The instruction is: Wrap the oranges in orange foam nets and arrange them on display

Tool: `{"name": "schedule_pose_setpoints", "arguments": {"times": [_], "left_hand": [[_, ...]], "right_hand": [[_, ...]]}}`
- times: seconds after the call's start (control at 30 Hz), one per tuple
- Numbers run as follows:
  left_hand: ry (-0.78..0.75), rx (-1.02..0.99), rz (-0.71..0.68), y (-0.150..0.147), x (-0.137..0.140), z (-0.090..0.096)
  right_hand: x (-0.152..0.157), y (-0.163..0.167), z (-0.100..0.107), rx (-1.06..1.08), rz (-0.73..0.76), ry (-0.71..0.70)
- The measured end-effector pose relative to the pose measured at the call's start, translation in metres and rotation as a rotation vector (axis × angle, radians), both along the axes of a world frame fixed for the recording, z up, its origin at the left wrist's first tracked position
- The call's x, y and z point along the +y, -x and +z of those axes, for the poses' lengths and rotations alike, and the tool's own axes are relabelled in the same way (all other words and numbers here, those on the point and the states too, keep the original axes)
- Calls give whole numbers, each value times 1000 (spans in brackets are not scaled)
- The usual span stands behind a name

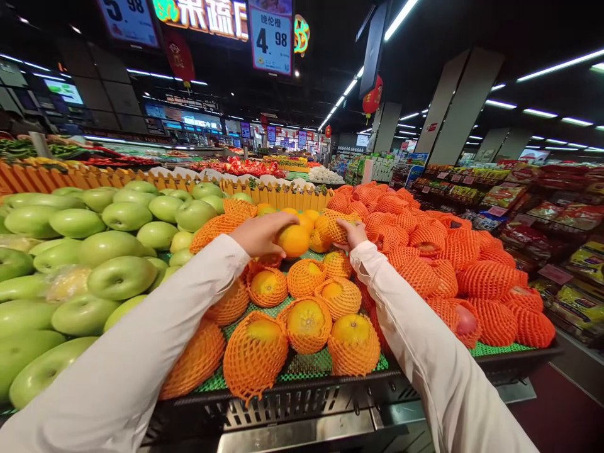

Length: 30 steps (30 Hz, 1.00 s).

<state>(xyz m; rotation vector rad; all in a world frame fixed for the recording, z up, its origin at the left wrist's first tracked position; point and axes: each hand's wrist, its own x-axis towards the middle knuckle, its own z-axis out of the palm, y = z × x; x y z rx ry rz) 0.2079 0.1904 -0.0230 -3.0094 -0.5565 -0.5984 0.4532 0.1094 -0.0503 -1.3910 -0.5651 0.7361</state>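
My left hand (pixel 264 234) is closed around the side of a bare orange (pixel 294 241), with thumb on top and fingers underneath. To its right, my right hand (pixel 353 233) grips an orange in a yellow-orange foam net (pixel 336 226); part of that fruit is hidden by the fingers. Both hands are over the middle of the display, close together. Below them, several oranges in orange foam nets (pixel 307 324) sit on a green mesh mat (pixel 306 363). More bare oranges (pixel 309 216) lie just behind my hands.
Green apples (pixel 121 277) are heaped on the left, and fruit in red foam nets (pixel 491 286) on the right. A black crate edge (pixel 283 402) runs along the front. Behind stands a low yellow picket fence (pixel 278 198). Shelves of packaged goods (pixel 504 195) stand at the far right.
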Motion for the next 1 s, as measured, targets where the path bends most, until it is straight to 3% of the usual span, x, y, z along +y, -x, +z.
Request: {"name": "schedule_pose_setpoints", "arguments": {"times": [0.07, 0.23, 0.5, 0.73, 1.0], "left_hand": [[21, -135, 1, 19, 6, 2], [-58, -363, 94, 39, 29, -5], [-109, -495, 193, 48, 43, -13], [-109, -480, 198, 47, 36, -10], [-182, -454, 178, 48, 38, -10]], "right_hand": [[-3, 5, 0, -125, -2, 40], [-10, 12, -5, -776, 64, 82], [0, 29, -16, -1305, 331, 464], [1, 31, -15, -1441, 328, 627], [-2, 39, -12, -1407, 414, 791]]}}
